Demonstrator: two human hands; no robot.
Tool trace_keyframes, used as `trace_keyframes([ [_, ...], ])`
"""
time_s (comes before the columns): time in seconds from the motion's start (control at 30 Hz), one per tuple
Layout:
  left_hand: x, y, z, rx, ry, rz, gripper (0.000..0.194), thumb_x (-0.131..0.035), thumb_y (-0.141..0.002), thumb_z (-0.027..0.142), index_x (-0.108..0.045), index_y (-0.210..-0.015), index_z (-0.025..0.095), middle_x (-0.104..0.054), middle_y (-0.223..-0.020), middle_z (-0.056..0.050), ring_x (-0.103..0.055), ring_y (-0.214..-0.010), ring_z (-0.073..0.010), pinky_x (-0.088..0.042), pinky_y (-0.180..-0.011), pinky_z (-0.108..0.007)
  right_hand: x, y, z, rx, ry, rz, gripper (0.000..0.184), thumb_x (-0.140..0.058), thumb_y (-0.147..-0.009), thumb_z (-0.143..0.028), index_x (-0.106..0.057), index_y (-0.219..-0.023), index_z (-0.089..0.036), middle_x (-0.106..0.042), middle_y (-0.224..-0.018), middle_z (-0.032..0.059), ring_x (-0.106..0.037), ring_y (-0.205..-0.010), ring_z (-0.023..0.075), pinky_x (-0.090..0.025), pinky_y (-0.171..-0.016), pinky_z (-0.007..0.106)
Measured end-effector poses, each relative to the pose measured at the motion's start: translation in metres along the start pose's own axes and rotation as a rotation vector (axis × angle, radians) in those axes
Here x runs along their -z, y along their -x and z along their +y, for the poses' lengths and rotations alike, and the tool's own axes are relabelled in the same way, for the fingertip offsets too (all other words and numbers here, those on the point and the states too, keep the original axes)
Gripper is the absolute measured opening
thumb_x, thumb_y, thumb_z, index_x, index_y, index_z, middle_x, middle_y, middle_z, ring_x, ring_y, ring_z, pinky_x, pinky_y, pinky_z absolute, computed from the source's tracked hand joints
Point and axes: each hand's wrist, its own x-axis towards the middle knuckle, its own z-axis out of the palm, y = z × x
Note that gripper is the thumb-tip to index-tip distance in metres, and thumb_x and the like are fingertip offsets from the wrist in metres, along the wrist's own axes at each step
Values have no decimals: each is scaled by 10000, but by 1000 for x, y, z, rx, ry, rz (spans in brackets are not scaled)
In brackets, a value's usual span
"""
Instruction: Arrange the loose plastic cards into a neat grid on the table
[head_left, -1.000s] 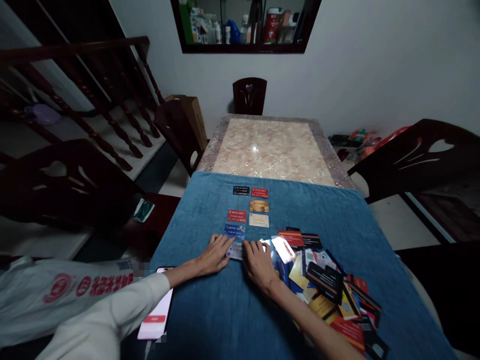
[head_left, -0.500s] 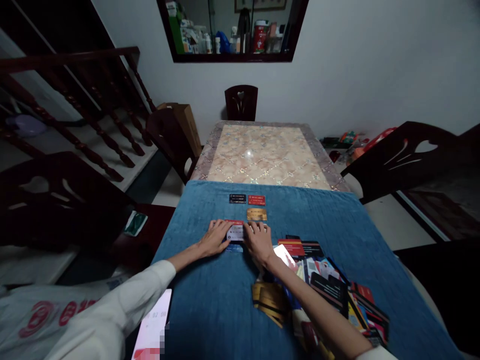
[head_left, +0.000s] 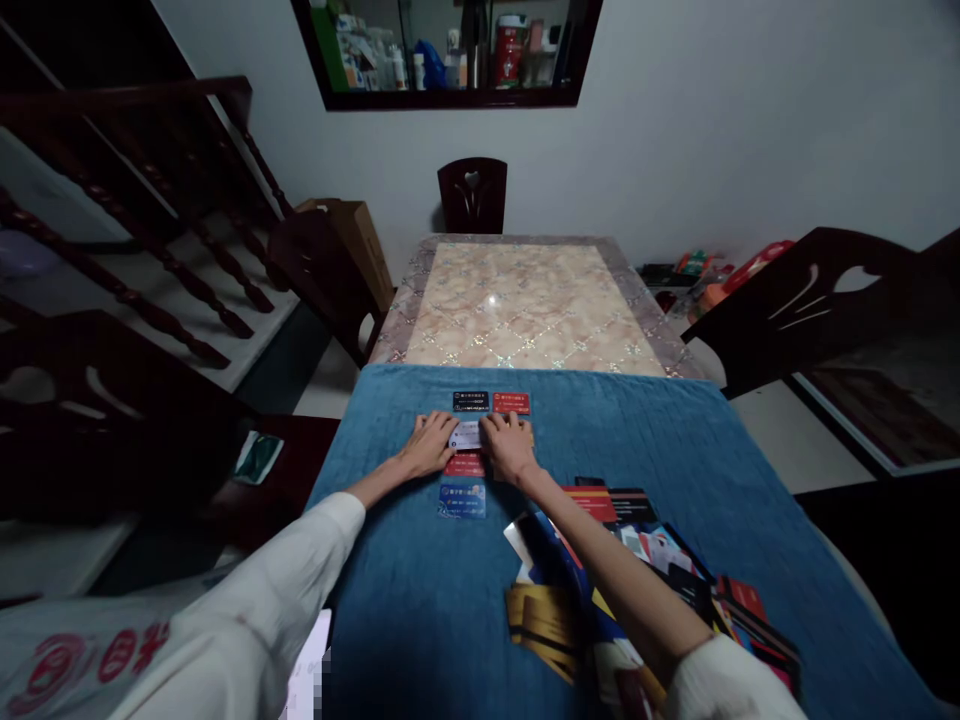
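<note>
A white card lies between my two hands. My left hand pinches its left edge, and the fingers of my right hand close on its right edge. Just beyond it are a black card and a red card, side by side on the blue cloth. My right hand covers most of a gold card, of which only a sliver shows. Nearer to me, a second red card sits partly under my fingers, with a blue card below it.
A loose heap of many-coloured cards spreads beneath my right forearm, gold cards at its near left. A lit phone is by my left sleeve. The bare patterned tabletop extends beyond the cloth. Dark wooden chairs surround the table.
Both hands have moved the white card away from me, off the second red card to the spot below the black card. The near red and blue cards now show more. The view has shifted slightly.
</note>
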Motion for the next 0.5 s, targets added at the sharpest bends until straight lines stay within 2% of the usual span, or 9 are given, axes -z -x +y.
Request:
trace_keyframes([
  [0.2,-1,-11,-6,40,-30,-54,405,-554,-842,194,-490,-1241,176,-530,-1264,-133,-443,-1176,-302,-357,-960,-478,-5,-16,1,0,1,-53,475,-589,-815,-252,-523,-1285,-245,-547,-1332,105,-412,-1170,307,-373,-869,425],
  [0.5,-3,-19,-10,66,-22,-119,378,-523,-835,173,-503,-1212,186,-524,-1242,-140,-466,-1149,-306,-377,-941,-491,-4,-23,1,10,16,-103,471,-606,-813,-266,-530,-1277,-243,-551,-1315,109,-395,-1190,312,-369,-878,438],
])
